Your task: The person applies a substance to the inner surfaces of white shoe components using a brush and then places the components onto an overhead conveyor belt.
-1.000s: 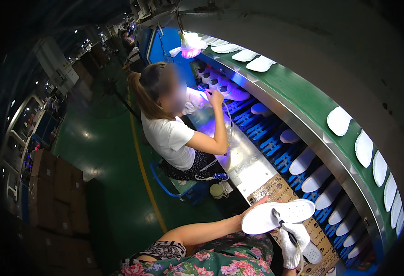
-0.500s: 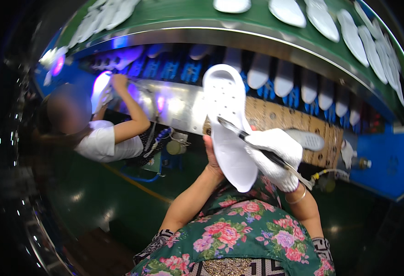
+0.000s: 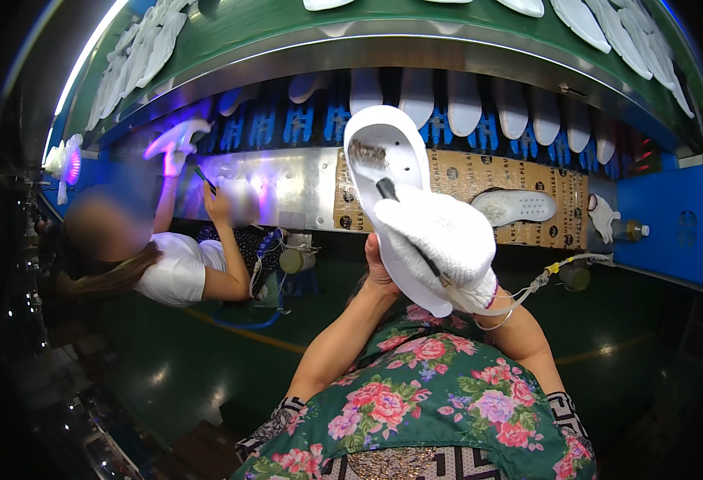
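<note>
A white shoe sole (image 3: 395,128) with a raised rim and small holes is held up, its broad end away from me. My bare left hand (image 3: 378,264) is closed round its left edge, thumb showing; the other fingers are hidden behind it. My right hand (image 3: 439,236), in a white knitted glove, is closed round the handle of a brush (image 3: 369,154). The wide bristles lie over the inner face of the sole, near its far end. A thin hose (image 3: 537,282) runs from near the brush handle off to the right.
Another sole (image 3: 519,206) lies on the cardboard-covered bench (image 3: 455,170). Several white soles (image 3: 463,104) stand beyond, among blue holders. Soles line the green belt (image 3: 239,44) above. At left, a co-worker (image 3: 183,264) holds up a sole. A bottle (image 3: 630,230) and a glove (image 3: 603,216) sit at right.
My right hand has moved the brush up the sole toward its broad end, turning the bristles into view. The co-worker's sole is now held higher. The whole view has shifted slightly.
</note>
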`<state>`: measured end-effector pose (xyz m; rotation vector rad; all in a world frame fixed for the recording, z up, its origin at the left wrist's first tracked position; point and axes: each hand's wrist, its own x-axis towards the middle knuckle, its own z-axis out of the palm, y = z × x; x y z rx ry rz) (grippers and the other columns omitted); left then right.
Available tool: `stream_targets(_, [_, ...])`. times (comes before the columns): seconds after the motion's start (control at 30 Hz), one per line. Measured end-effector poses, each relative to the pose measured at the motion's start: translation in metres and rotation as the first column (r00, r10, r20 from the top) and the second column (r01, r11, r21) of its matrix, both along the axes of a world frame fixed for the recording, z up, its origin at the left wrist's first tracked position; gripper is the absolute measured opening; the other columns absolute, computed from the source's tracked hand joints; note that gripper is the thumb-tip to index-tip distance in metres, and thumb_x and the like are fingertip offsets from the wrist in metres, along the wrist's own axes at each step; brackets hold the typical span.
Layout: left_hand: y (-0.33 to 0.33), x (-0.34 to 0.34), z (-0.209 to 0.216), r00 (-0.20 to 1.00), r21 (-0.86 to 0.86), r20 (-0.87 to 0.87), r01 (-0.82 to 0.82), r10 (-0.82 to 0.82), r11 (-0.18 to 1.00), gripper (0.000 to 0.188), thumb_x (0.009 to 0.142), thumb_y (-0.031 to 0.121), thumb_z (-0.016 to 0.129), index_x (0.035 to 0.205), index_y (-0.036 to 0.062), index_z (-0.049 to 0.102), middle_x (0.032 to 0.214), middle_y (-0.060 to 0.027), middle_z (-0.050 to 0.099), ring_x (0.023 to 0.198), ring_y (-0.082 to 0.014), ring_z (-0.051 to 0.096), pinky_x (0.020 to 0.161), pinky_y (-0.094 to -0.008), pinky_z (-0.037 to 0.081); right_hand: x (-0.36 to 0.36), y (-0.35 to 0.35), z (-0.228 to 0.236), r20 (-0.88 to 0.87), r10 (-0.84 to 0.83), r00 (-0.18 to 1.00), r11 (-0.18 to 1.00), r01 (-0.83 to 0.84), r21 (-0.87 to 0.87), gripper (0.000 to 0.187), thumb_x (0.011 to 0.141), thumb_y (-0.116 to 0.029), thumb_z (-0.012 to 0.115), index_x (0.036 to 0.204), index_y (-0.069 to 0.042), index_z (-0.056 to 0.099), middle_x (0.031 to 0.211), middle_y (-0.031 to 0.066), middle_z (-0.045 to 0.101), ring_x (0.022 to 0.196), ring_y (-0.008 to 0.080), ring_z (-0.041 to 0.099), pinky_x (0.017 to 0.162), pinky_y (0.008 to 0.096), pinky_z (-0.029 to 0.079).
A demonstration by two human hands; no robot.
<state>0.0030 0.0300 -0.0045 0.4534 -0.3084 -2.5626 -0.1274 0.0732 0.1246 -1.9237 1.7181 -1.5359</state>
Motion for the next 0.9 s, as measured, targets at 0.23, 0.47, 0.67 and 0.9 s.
stream_targets(0.23, [-0.003,0.001,0.019,0.985,-0.085,0.096,-0.135,0.143,0.987,0.109,0.071,0.076,0.068,0.151,0.0115,0.033,0.145,-0.0140,0.048,0.132,-0.0324,0.049,0.112,-0.0498,0.040,-0.004,-0.002,-0.002,0.446,0.056,0.893,0.998,-0.056,-0.012,0.037,0.081,-0.005,0.073,0.118,-0.006,0.070,0.114,0.0133,0.070,0.101,0.0247,0.069,0.088,0.0361,0.055])
stream_targets(0.47, [-0.010,0.003,-0.006,0.997,0.013,-0.005,-0.080,0.080,0.997,0.112,0.068,0.080,0.067,0.150,0.0113,0.034,0.144,-0.0133,0.048,0.132,-0.0316,0.049,0.112,-0.0498,0.040,0.009,-0.011,0.011,0.226,0.038,0.973,0.999,-0.032,-0.031,0.023,0.076,-0.006,0.077,0.099,-0.007,0.076,0.091,0.0106,0.073,0.081,0.0249,0.071,0.076,0.0339,0.055])
stream_targets(0.67, [-0.022,-0.005,0.028,0.958,-0.242,0.207,-0.147,0.199,0.959,0.115,0.072,0.086,0.057,0.153,0.0102,0.028,0.147,-0.0164,0.044,0.135,-0.0332,0.045,0.112,-0.0510,0.039,0.002,-0.016,-0.006,0.226,-0.084,0.970,0.994,0.098,-0.052,0.021,0.079,-0.004,0.075,0.100,-0.005,0.074,0.093,0.0104,0.073,0.086,0.0254,0.071,0.078,0.0333,0.055])
stream_targets(0.9, [-0.037,-0.006,0.012,0.968,-0.233,0.068,-0.221,0.243,0.947,0.115,0.073,0.090,0.046,0.156,0.0146,0.023,0.147,-0.0215,0.044,0.129,-0.0348,0.051,0.106,-0.0503,0.046,0.015,-0.016,-0.021,0.734,0.013,0.679,1.000,-0.023,0.004,0.018,0.078,-0.004,0.075,0.096,-0.004,0.075,0.090,0.0109,0.073,0.082,0.0267,0.071,0.077,0.0328,0.055])
